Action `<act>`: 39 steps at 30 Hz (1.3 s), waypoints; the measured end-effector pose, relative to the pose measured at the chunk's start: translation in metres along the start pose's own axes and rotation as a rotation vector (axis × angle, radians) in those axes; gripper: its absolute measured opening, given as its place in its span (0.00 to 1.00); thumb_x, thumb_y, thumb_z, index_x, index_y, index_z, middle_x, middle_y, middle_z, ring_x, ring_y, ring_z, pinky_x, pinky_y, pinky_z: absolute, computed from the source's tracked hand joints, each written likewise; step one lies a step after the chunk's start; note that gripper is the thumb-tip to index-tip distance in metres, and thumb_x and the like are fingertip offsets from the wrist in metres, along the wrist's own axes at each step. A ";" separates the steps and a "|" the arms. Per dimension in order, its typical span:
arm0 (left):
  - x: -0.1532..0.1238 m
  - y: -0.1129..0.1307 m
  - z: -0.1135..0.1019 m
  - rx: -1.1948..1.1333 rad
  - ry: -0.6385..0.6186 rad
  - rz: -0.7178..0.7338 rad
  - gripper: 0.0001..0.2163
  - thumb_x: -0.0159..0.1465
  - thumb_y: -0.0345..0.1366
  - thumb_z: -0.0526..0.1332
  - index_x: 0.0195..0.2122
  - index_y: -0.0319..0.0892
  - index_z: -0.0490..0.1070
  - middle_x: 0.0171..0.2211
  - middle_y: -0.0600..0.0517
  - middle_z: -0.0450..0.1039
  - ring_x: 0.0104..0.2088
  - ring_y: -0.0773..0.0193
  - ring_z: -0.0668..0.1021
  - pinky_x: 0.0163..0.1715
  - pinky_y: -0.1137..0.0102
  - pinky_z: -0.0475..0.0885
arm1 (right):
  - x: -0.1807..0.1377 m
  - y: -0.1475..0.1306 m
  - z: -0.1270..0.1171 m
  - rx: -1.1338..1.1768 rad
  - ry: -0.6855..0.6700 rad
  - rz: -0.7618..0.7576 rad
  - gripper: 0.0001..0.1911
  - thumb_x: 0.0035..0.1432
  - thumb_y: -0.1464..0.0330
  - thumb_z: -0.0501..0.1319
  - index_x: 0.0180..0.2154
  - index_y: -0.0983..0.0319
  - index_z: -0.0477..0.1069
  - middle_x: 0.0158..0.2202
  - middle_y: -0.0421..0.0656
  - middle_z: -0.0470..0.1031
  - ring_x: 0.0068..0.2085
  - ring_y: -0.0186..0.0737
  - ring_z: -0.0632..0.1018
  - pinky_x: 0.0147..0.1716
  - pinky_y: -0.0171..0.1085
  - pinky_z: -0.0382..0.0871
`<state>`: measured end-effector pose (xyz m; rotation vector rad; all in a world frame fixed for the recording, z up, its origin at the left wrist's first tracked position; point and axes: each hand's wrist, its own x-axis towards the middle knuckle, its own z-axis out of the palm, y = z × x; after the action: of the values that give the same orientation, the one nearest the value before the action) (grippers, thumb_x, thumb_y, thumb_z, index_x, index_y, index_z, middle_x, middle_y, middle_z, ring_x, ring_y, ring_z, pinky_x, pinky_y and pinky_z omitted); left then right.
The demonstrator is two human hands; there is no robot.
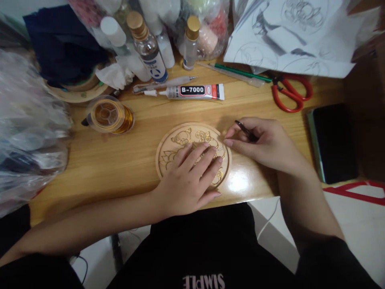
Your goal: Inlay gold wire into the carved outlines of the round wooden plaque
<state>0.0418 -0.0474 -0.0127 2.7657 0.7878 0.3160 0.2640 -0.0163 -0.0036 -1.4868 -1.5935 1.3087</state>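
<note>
A round wooden board [160, 157] with a rim lies at the table's front edge, bearing line drawings partly traced in gold-coloured wire [203, 137]. My left hand [188, 178] rests flat across it with fingers extended, covering the middle of the design. Just off the board's right rim, my right hand [264, 140] is closed around dark tweezers [246, 130], which are tucked in the palm and point up-left. Its thumb and forefinger come close together by the rim; whether they pinch a bit of wire is too small to tell.
A spool of gold wire [112, 116] stands left. Behind the board lie a B-7000 glue tube [194, 91], a pen [168, 83] and red-handled scissors [290, 93]. Bottles [152, 52], bags and drawing sheets [288, 36] line the back. A phone [333, 142] lies right.
</note>
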 end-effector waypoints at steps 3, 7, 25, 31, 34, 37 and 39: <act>0.000 0.000 0.000 0.000 -0.003 0.001 0.26 0.66 0.48 0.56 0.58 0.33 0.64 0.59 0.37 0.64 0.61 0.44 0.64 0.61 0.48 0.58 | -0.001 -0.002 -0.001 0.092 -0.070 0.037 0.07 0.51 0.66 0.67 0.31 0.62 0.72 0.19 0.32 0.56 0.22 0.27 0.58 0.21 0.32 0.51; -0.001 0.000 0.000 0.007 -0.003 -0.001 0.26 0.66 0.48 0.56 0.58 0.33 0.65 0.59 0.38 0.64 0.61 0.44 0.64 0.61 0.48 0.58 | -0.001 -0.002 -0.002 0.167 -0.110 0.106 0.09 0.50 0.66 0.68 0.30 0.62 0.71 0.21 0.33 0.61 0.23 0.27 0.61 0.22 0.32 0.53; 0.000 0.001 0.001 0.011 0.005 0.003 0.25 0.66 0.47 0.57 0.57 0.33 0.65 0.59 0.38 0.65 0.61 0.44 0.65 0.61 0.48 0.58 | 0.002 -0.004 -0.005 0.073 -0.018 0.152 0.13 0.47 0.64 0.70 0.35 0.61 0.74 0.20 0.33 0.59 0.23 0.28 0.62 0.23 0.33 0.55; 0.000 0.001 0.000 0.017 0.007 0.001 0.25 0.66 0.47 0.57 0.57 0.32 0.65 0.59 0.37 0.65 0.61 0.44 0.64 0.60 0.49 0.59 | -0.002 -0.006 -0.005 -0.058 -0.018 0.063 0.17 0.50 0.59 0.68 0.41 0.61 0.77 0.24 0.36 0.68 0.25 0.31 0.67 0.26 0.34 0.61; 0.000 0.001 0.000 0.014 0.003 0.002 0.26 0.66 0.48 0.58 0.58 0.32 0.65 0.59 0.36 0.64 0.61 0.43 0.64 0.60 0.48 0.59 | -0.007 -0.006 -0.003 -0.171 -0.056 -0.053 0.12 0.55 0.60 0.66 0.39 0.59 0.78 0.31 0.40 0.77 0.31 0.36 0.75 0.33 0.36 0.68; 0.001 0.001 0.000 0.011 -0.003 0.009 0.26 0.66 0.48 0.57 0.58 0.32 0.65 0.59 0.36 0.64 0.61 0.43 0.64 0.60 0.48 0.59 | -0.011 -0.006 -0.002 -0.277 -0.011 -0.092 0.12 0.57 0.62 0.64 0.43 0.58 0.78 0.41 0.43 0.81 0.39 0.42 0.80 0.42 0.41 0.72; 0.001 0.001 0.000 0.014 0.003 0.010 0.26 0.66 0.48 0.56 0.57 0.32 0.66 0.59 0.36 0.65 0.61 0.43 0.64 0.60 0.48 0.59 | -0.013 -0.005 -0.002 -0.306 0.017 -0.087 0.13 0.57 0.64 0.64 0.45 0.57 0.78 0.44 0.43 0.81 0.41 0.43 0.81 0.45 0.42 0.73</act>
<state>0.0429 -0.0476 -0.0127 2.7832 0.7801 0.3173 0.2662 -0.0278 0.0042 -1.5795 -1.8905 1.0355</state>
